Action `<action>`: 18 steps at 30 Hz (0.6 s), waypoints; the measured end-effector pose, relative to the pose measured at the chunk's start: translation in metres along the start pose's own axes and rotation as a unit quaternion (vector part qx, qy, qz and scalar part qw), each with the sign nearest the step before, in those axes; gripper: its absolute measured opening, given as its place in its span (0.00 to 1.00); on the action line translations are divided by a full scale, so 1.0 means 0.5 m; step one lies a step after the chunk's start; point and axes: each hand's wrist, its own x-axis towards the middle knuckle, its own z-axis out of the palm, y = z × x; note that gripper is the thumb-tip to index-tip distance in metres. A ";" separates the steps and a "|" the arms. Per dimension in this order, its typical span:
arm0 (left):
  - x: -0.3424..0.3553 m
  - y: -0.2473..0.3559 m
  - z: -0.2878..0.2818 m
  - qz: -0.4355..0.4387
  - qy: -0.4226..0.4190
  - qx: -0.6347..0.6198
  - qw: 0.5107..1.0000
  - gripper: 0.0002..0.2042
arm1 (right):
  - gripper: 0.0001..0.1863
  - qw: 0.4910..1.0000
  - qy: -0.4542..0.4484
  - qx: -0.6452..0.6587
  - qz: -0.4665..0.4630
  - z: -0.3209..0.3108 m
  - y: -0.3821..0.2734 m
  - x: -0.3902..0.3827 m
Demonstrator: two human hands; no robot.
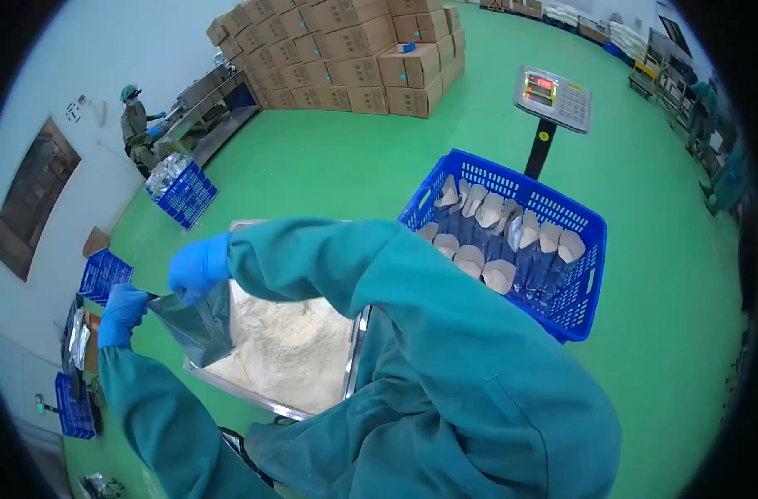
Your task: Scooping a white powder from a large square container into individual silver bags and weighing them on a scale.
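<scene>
The blue-gloved left hand (123, 314) and blue-gloved right hand (197, 270) grip a flat, shiny grey pouch (197, 326) by its upper edge — likely keeping it taut.

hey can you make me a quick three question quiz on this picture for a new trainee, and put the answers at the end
1. Open question: what is in the metal tray in front of the person?
2. True or false: the large blue basket to the right is filled with cardboard boxes.
3. Multiple choice: how many gloved hands are at the grey bag? A) none, B) one, C) two.

Key:
1. Off-white powder.
2. False; it holds rows of pale-topped bags.
3. C; the left hand holds its corner and the right hand is at its top edge.
</scene>
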 end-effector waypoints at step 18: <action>-0.056 0.046 -0.053 0.043 -0.017 0.018 0.999 0.12 | 0.16 0.995 -0.048 -0.020 0.087 -0.072 -0.016 -0.021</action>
